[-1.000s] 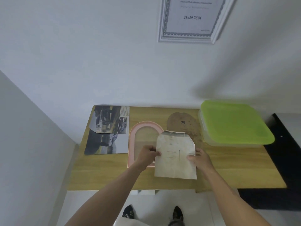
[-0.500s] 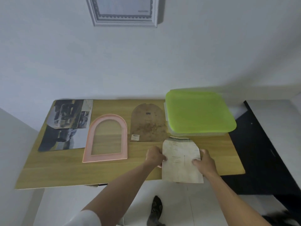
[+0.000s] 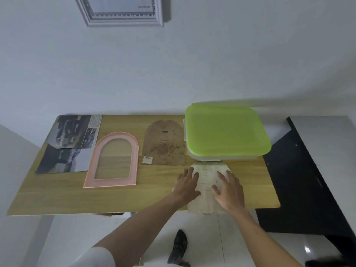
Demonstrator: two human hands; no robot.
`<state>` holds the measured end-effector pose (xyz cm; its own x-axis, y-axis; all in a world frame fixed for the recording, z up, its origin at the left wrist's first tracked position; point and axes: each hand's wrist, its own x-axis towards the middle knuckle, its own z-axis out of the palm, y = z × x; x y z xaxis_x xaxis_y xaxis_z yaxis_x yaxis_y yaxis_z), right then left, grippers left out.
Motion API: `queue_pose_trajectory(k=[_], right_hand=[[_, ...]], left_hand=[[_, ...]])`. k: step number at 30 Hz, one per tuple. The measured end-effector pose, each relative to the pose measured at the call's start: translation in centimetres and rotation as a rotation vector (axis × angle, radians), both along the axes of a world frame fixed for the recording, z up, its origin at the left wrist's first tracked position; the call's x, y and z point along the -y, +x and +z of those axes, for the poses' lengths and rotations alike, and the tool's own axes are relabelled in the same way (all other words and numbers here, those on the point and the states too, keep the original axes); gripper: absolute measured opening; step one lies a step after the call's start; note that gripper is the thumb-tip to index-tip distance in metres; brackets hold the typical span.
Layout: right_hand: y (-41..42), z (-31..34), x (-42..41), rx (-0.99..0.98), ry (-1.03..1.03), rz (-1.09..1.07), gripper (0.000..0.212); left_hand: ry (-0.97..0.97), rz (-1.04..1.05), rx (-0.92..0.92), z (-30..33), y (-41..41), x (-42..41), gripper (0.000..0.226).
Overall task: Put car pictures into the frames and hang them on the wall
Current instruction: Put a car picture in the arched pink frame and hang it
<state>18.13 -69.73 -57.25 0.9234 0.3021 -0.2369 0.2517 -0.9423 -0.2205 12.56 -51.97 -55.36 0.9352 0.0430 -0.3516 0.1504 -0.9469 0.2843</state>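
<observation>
Nearest to me, both my hands lie flat, fingers spread and gripping nothing, on a pale arch-topped paper insert (image 3: 207, 182) at the near right of the wooden table (image 3: 57, 197). My left hand (image 3: 187, 185) presses its left edge and my right hand (image 3: 229, 191) covers its right half. The sheet is off-white with faint printed lines, its near edge hangs a little past the table's near edge, and its rounded far end touches or slips just under the container beyond it; I cannot tell which. To the left, near the table's middle, the pink arched frame (image 3: 112, 160) lies flat and empty, the wood grain showing through its opening. Just right of it and a bit farther away lies the brown arched backing board (image 3: 163, 144), stained and speckled, with a small hanger fitting near its rounded top and a white barcode label at its near left corner. At the far left, two car pictures (image 3: 67, 143) overlap, dark and greyish, the upper one with a column of text on its right side. At the far right sits a shallow container with a lime-green lid (image 3: 225, 130). Farthest of all, a white ornate frame (image 3: 123, 12) hangs on the wall above.
</observation>
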Motion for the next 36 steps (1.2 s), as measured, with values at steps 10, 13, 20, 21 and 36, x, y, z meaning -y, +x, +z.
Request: queue_pose_trajectory(k=[10,13,20,21,36], right_hand=[[0.2,-0.5,-0.1,0.065,0.013,0.041,0.059],[0.0,-0.6,-1.4,0.141,0.109,0.102,0.053],[-1.0,0.9,-8.9,0.162,0.300,0.269,0.037],[-1.2,1.1,-10.4,0.164,0.302,0.287,0.035],[-5.0,4.0,-38.4,-0.005,0.307,0.584,0.047]], left_hand=[[-0.036,-0.028,-0.004,-0.7,-0.5,0.3,0.063],[-0.088,0.039,0.086,-0.4,-1.1,-0.9,0.064],[-0.128,0.289,0.204,0.5,-3.5,-8.6,0.050],[-0.130,0.329,0.228,0.6,-4.0,-10.0,0.047],[-0.009,0.774,0.270,1.7,-11.1,-37.6,0.045]])
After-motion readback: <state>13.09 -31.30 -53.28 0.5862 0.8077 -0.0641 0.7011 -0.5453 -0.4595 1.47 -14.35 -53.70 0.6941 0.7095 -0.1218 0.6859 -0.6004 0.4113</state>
